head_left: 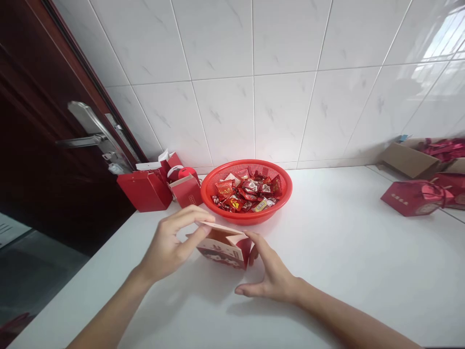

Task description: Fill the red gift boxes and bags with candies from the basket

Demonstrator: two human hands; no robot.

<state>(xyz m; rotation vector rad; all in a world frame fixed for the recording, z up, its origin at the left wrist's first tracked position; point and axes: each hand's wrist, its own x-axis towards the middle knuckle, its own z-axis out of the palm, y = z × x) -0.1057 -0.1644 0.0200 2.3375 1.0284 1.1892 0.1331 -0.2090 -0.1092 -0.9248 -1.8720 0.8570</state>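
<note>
Slender bare forearms (118, 303) taper to bare wrists (143, 277) and slim fingers (191, 214)

There is one left hand (174, 242), one right hand (276, 274), one printed gift box (223, 254), one red basket (247, 218) and one cardboard carton (409, 160). At least three red boxes (143, 191) and two ribbon-tied boxes (409, 198) show; the wrapped candies (250, 186) overlap too much to count.

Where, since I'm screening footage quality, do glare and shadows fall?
Head view: bright window-like glare on the glossy white wall tiles, upper right; head view: soft shadows on the smooth white tabletop near the bare left hand and bare right hand.
</note>
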